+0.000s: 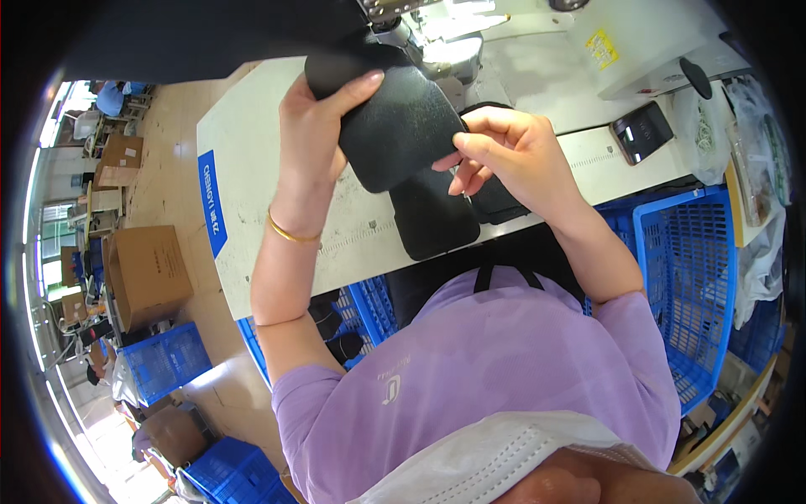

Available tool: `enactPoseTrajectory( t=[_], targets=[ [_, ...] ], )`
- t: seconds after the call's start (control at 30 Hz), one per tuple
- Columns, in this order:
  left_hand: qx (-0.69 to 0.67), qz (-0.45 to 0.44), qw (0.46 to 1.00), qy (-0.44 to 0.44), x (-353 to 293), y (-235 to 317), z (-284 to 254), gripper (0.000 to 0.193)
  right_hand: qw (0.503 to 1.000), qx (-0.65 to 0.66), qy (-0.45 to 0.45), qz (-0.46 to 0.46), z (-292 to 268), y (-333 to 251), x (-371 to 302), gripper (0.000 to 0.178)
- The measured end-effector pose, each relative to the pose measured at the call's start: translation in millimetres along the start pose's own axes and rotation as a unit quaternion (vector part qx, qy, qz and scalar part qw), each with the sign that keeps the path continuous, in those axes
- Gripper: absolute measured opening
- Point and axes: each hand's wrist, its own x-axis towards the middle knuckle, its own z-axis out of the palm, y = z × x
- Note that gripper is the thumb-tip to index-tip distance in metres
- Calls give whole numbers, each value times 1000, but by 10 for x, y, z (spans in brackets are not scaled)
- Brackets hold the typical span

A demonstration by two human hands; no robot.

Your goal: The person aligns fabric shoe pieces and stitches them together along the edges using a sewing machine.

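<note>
My left hand point(311, 126) grips a flat black piece with rounded corners point(399, 134), its thumb lying across the upper face. The piece has a slightly shiny, leather-like surface and is tilted above the table. At its right edge, my right hand point(520, 155) pinches the rim between thumb and index finger, the other fingers curled. Beneath it a second black rounded piece point(435, 225) lies at the table's near edge. More black material point(499, 202) rests partly hidden under my right hand. Just beyond the held piece is the sewing machine point(457, 59), its needle area brightly lit.
The white worktable point(252, 143) carries a dark phone-like device point(642, 132) at right. A blue plastic basket point(684, 286) stands at my right, and another blue basket point(374, 307) with dark pieces is below the table. Cardboard box point(149, 273) and blue crates are on the floor at left.
</note>
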Motion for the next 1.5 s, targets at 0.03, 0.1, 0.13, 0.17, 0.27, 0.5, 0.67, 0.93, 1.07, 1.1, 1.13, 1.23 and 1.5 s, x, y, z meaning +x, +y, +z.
enactPoseTrajectory(
  t=[0.03,0.1,0.13,0.17,0.27,0.5,0.67,0.93,1.07,1.1,1.13,1.23,1.5],
  targets=[
    [14,-2,1000,-7,112,36,4,23,1000,14,7,-14,-4,-31,43,18],
    [19,13,999,-29,338,55,-10,22,999,21,13,-26,-37,-61,147,18],
    [27,25,998,-43,430,73,-48,21,999,31,12,-34,-36,-77,190,18],
    [29,-2,998,-55,534,49,-151,22,998,37,7,-47,-30,-98,224,19],
    [-12,-73,994,-86,685,97,-187,16,996,51,9,-66,-51,-62,282,19],
    [-3,-83,983,-161,761,181,-210,15,993,83,6,-83,-4,11,310,21],
    [149,-27,984,-97,646,203,-206,23,991,93,14,-91,97,27,305,20],
    [454,459,750,-143,-19,75,89,32,992,49,46,-110,67,86,277,17],
    [482,496,704,-160,-20,40,47,27,991,27,57,-120,88,160,274,18],
    [507,531,658,-166,-22,17,51,28,987,69,58,-132,117,192,265,21],
    [508,530,658,-166,-24,-8,49,28,982,112,58,-144,144,216,255,25],
    [533,566,616,-127,-59,-79,73,33,976,157,13,-148,197,251,226,30],
    [529,601,596,-57,-106,-222,126,31,967,208,-17,-146,330,317,187,38]
  ],
)
